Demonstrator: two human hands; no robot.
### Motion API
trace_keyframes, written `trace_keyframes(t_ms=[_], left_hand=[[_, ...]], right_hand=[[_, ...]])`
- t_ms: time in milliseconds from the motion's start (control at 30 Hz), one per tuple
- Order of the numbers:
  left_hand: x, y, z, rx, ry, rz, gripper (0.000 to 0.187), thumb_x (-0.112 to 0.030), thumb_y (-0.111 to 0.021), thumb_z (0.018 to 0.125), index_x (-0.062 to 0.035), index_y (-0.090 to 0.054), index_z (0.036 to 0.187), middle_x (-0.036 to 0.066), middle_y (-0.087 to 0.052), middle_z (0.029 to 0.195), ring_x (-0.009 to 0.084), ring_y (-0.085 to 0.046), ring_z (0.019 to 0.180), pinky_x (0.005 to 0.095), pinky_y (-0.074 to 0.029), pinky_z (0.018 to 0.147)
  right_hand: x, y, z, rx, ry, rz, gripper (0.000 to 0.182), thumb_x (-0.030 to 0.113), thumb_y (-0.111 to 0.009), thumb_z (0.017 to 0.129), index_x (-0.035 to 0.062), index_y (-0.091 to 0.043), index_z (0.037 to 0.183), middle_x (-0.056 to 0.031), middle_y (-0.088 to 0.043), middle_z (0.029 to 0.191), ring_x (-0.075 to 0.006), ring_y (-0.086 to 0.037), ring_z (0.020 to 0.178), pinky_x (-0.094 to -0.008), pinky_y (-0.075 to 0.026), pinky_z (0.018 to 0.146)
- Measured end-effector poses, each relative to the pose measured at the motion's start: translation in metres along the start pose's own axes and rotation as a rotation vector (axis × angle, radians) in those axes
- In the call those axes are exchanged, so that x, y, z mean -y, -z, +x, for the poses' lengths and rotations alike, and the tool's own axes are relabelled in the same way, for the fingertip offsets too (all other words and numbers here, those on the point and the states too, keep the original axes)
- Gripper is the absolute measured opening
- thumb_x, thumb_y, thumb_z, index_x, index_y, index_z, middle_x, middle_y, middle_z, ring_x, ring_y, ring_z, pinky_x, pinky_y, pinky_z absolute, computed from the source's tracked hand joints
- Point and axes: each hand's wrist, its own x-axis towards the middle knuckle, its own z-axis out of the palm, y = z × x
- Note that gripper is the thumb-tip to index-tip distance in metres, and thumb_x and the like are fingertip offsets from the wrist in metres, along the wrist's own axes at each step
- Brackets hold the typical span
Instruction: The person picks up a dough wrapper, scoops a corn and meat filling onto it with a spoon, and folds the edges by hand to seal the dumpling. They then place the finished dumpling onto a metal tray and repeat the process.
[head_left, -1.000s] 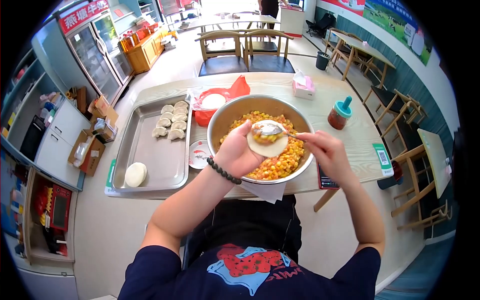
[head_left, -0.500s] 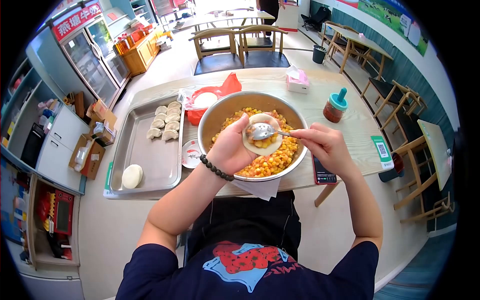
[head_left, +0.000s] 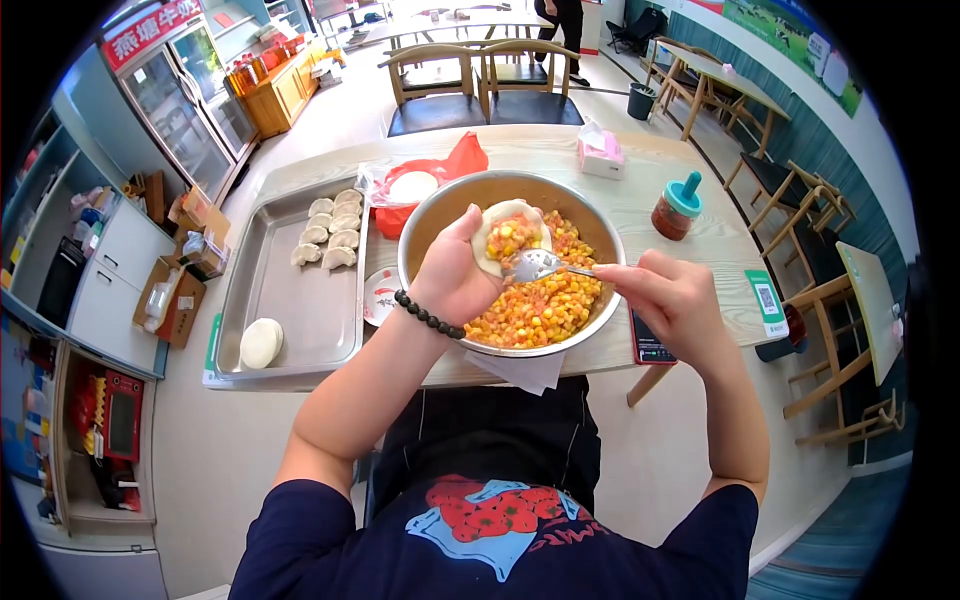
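Note:
A round dumpling wrapper (head_left: pixel 493 262) rests in my left hand (head_left: pixel 458 272), a mound of corn-and-meat filling (head_left: pixel 513 236) on it. That hand is cupped around it, over the left side of a large metal bowl (head_left: pixel 411 222). My right hand (head_left: pixel 665 300) pinches the handle of a metal spoon (head_left: pixel 535 265); the spoon's head is just beside the wrapper's lower right edge, above the corn mixture (head_left: pixel 545 318) in the bowl. To the left, a metal tray (head_left: pixel 290 300) carries several folded dumplings (head_left: pixel 343 239) and a stack of plain wrappers (head_left: pixel 262 343).
Behind the bowl lies a red plastic bag (head_left: pixel 462 160). A tissue box (head_left: pixel 601 158) and a teal-lidded jar (head_left: pixel 676 207) stand farther right. A phone (head_left: pixel 652 345) lies by the bowl near the table's front edge. Chairs (head_left: pixel 437 105) and a person (head_left: pixel 566 35) are beyond the table.
The spoon has come off the wrapper and moved lower right, leaving the mound of filling exposed. My left hand tilts the wrapper a little upward and left. The person in the background has stepped into fuller view.

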Motion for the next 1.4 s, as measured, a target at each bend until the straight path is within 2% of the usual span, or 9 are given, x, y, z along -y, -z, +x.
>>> trace_keyframes(t_ms=[367, 733, 833, 933, 1000, 1067, 1200, 1267, 1400], left_hand=[[-0.009, 0.01, 0.009, -0.05, 0.011, -0.051, 0.053, -0.037, -0.02, 0.101, 0.0023, -0.037, 0.132, 0.018, -0.044, 0.134, 0.0305, -0.04, 0.126, 0.046, -0.029, 0.109], [-0.013, 0.003, 0.009, -0.034, 0.005, -0.04, 0.052, -0.032, -0.022, 0.101, 0.0041, -0.029, 0.137, 0.02, -0.037, 0.14, 0.0327, -0.034, 0.131, 0.0457, -0.024, 0.112], [-0.021, 0.01, 0.013, 0.003, -0.003, -0.096, 0.051, -0.033, -0.023, 0.101, 0.0035, -0.031, 0.136, 0.021, -0.036, 0.14, 0.0335, -0.033, 0.132, 0.0466, -0.024, 0.112], [-0.015, 0.007, 0.016, 0.013, 0.08, -0.101, 0.05, -0.033, -0.026, 0.101, 0.0031, -0.032, 0.136, 0.021, -0.039, 0.138, 0.0336, -0.037, 0.129, 0.0464, -0.029, 0.111], [-0.009, 0.001, 0.016, 0.09, 0.147, -0.057, 0.048, -0.031, -0.029, 0.101, 0.0025, -0.034, 0.135, 0.021, -0.042, 0.135, 0.0323, -0.042, 0.125, 0.0449, -0.034, 0.107], [0.0, -0.001, 0.013, 0.164, 0.217, -0.011, 0.045, -0.029, -0.032, 0.101, 0.0019, -0.035, 0.134, 0.02, -0.046, 0.131, 0.0311, -0.047, 0.121, 0.0435, -0.04, 0.104], [0.01, -0.019, 0.0, 0.122, 0.19, 0.211, 0.036, -0.027, -0.035, 0.101, -0.0011, -0.046, 0.124, 0.012, -0.055, 0.117, 0.0192, -0.055, 0.108, 0.0365, -0.047, 0.095], [0.013, -0.029, -0.009, -0.003, 0.063, 0.662, 0.035, -0.028, -0.037, 0.1, -0.0031, -0.052, 0.119, 0.008, -0.057, 0.112, 0.0146, -0.055, 0.106, 0.034, -0.047, 0.094], [0.01, -0.024, -0.011, 0.04, -0.059, 0.926, 0.038, -0.032, -0.036, 0.1, -0.0037, -0.053, 0.119, 0.006, -0.058, 0.111, 0.012, -0.057, 0.102, 0.032, -0.05, 0.09]], right_hand=[[-0.018, -0.006, -0.023, 0.273, -0.11, -0.401, 0.014, 0.013, -0.065, 0.08, 0.0133, -0.07, 0.093, -0.0069, -0.057, 0.069, -0.0229, -0.06, 0.061, -0.0346, -0.047, 0.056], [-0.003, -0.008, -0.013, -0.074, -0.134, -0.18, 0.013, 0.017, -0.065, 0.081, 0.0155, -0.069, 0.093, -0.0053, -0.058, 0.07, -0.0225, -0.06, 0.061, -0.0333, -0.047, 0.055], [-0.021, -0.008, -0.024, 0.001, -0.175, -0.272, 0.014, 0.016, -0.066, 0.079, 0.0149, -0.069, 0.093, -0.0044, -0.057, 0.066, -0.0228, -0.059, 0.06, -0.0339, -0.047, 0.056], [-0.026, -0.013, -0.022, 0.307, -0.343, -0.288, 0.02, 0.015, -0.069, 0.075, 0.0145, -0.069, 0.095, -0.0044, -0.061, 0.082, -0.0223, -0.06, 0.075, -0.035, -0.047, 0.069], [-0.017, -0.024, -0.009, -0.086, -0.069, -0.425, 0.024, 0.013, -0.071, 0.071, 0.0139, -0.067, 0.095, -0.0077, -0.058, 0.108, -0.0245, -0.056, 0.1, -0.0385, -0.043, 0.086], [-0.007, -0.038, 0.006, -0.19, 0.038, -0.27, 0.025, 0.012, -0.073, 0.069, 0.0129, -0.065, 0.093, -0.0112, -0.048, 0.127, -0.0287, -0.045, 0.117, -0.0417, -0.035, 0.097], [-0.01, -0.066, 0.015, -0.329, 0.159, -0.067, 0.022, 0.01, -0.073, 0.069, 0.0117, -0.065, 0.089, -0.014, -0.048, 0.128, -0.0319, -0.045, 0.119, -0.0422, -0.035, 0.097], [-0.008, -0.077, 0.017, -0.44, -0.005, 0.158, 0.018, 0.007, -0.073, 0.07, 0.0085, -0.065, 0.085, -0.0171, -0.044, 0.132, -0.0331, -0.043, 0.122, -0.0396, -0.037, 0.1], [0.0, -0.083, 0.02, -0.511, -0.014, 0.147, 0.015, 0.006, -0.071, 0.071, 0.0089, -0.066, 0.085, -0.0177, -0.044, 0.132, -0.0326, -0.042, 0.123, -0.04, -0.037, 0.1]])
